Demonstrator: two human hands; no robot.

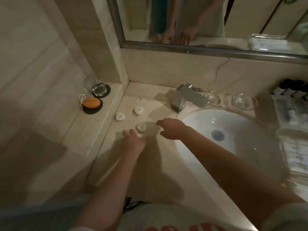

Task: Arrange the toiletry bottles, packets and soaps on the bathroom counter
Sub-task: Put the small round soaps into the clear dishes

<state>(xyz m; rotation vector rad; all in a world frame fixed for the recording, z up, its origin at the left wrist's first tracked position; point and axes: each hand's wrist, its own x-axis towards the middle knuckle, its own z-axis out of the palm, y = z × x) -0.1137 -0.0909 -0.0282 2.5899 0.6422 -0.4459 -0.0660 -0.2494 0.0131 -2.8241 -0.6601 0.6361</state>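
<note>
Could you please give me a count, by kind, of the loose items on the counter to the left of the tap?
White soaps: 3
Orange soap on a cord: 1
Drinking glasses: 1
Dark round coasters: 2
Total: 7
A further white piece may lie under the left hand; it is too hidden to count.

From my feed both bare forearms reach forward and down, left one angled in from the lower middle, right one coming across from the lower right; my left hand (135,141) sits palm down, fingers loosely spread and empty; my right hand (171,128) hovers just beside it, fingers curled a bit, thumb apart, gripping nothing I can see.
</note>
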